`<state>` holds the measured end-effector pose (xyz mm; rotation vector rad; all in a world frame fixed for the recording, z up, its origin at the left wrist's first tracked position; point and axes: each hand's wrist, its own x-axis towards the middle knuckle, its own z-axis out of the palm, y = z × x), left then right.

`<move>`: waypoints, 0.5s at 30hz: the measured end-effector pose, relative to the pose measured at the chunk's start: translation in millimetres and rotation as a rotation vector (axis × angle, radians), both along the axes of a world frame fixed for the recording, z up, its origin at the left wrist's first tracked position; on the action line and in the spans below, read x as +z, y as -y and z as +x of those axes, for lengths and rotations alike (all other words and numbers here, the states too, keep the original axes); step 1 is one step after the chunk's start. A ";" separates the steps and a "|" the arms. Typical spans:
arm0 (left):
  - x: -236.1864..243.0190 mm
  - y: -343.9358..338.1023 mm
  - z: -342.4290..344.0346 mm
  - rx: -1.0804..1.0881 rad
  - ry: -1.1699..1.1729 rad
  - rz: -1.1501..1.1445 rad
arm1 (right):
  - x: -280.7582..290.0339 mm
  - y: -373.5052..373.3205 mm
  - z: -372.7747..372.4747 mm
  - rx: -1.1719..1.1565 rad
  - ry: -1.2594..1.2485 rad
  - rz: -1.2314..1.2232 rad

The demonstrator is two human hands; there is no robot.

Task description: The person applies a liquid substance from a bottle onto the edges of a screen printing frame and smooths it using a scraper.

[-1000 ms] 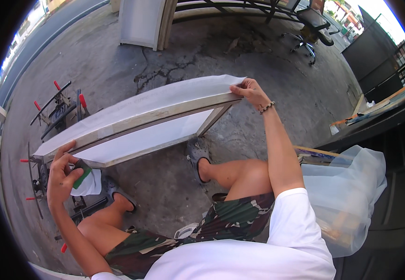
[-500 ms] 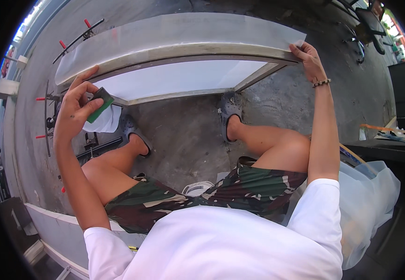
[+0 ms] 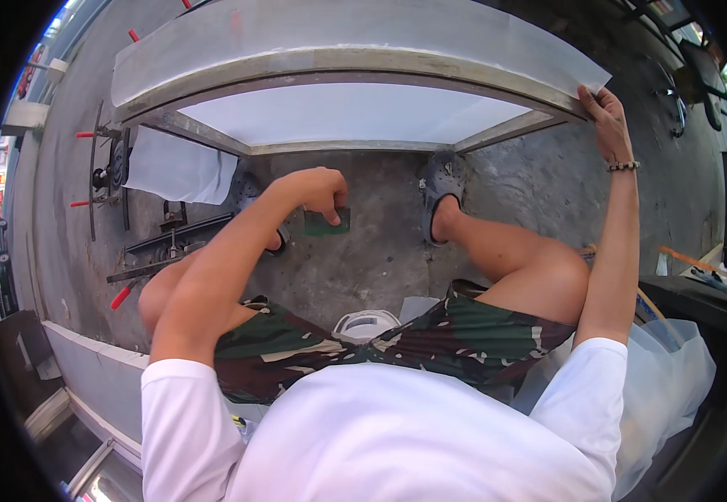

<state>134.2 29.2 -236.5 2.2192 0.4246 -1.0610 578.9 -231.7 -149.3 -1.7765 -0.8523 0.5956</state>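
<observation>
A wooden frame (image 3: 330, 63) stands upright before my feet, with a whitish translucent sheet (image 3: 338, 29) lying over its far side and sticking out past its top bar. My right hand (image 3: 606, 121) pinches the sheet at the frame's top right corner. Between my knees and the frame, my left hand (image 3: 321, 192) holds a flat green squeegee-like scraper (image 3: 327, 222) by its upper edge, in the air above the floor and apart from the frame. A loose piece of white sheet (image 3: 183, 167) hangs at the frame's left side.
Black bar clamps with red handles (image 3: 175, 238) lie on the concrete floor (image 3: 363, 259) at left. A white bucket (image 3: 366, 323) sits below my lap. Clear plastic wrapping (image 3: 665, 385) is at lower right, a black chair (image 3: 702, 75) at far right.
My left hand has left the frame's top left corner and come right and nearer with the scraper. My right hand still holds the right corner. The view has shifted a little.
</observation>
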 end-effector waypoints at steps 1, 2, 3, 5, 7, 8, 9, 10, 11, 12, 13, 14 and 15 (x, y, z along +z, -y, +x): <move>-39.5 2.9 -4.2 0.136 -0.022 -0.039 | -1.8 4.9 5.8 0.014 -0.001 -0.007; -79.3 6.7 -13.0 0.278 -0.044 -0.077 | -3.2 4.6 7.8 0.035 -0.004 -0.012; -119.1 20.5 -31.6 0.373 0.022 -0.027 | -1.0 0.1 4.0 0.033 -0.011 -0.007; -158.0 53.2 -55.8 0.276 0.041 -0.051 | 8.2 -4.0 -11.9 0.035 -0.027 -0.002; -153.1 62.5 -53.3 0.119 0.037 -0.016 | 10.5 2.8 -7.1 0.056 -0.049 -0.012; -128.9 55.4 -43.3 0.099 0.027 0.014 | 9.1 7.0 -2.8 0.069 -0.064 -0.012; -101.2 44.2 -37.4 0.091 0.016 0.047 | 8.8 4.3 -4.4 0.054 -0.063 -0.016; -73.0 27.2 -35.1 0.073 0.017 0.113 | 8.7 1.6 -6.7 0.045 -0.060 -0.022; -38.5 9.7 -33.4 0.055 0.021 0.179 | 8.4 1.5 -3.2 0.044 -0.008 -0.046; 1.6 -3.1 -30.8 0.012 0.001 0.271 | 7.1 2.6 4.0 0.041 0.047 -0.067; 44.8 -12.9 -35.1 -0.030 -0.027 0.362 | 5.3 3.9 9.9 0.033 0.050 -0.083; 86.9 -18.5 -47.9 0.003 0.050 0.403 | 2.4 5.9 13.9 0.024 0.053 -0.099; 127.2 -21.6 -65.1 0.040 0.122 0.449 | 1.1 3.4 13.9 0.049 0.032 -0.068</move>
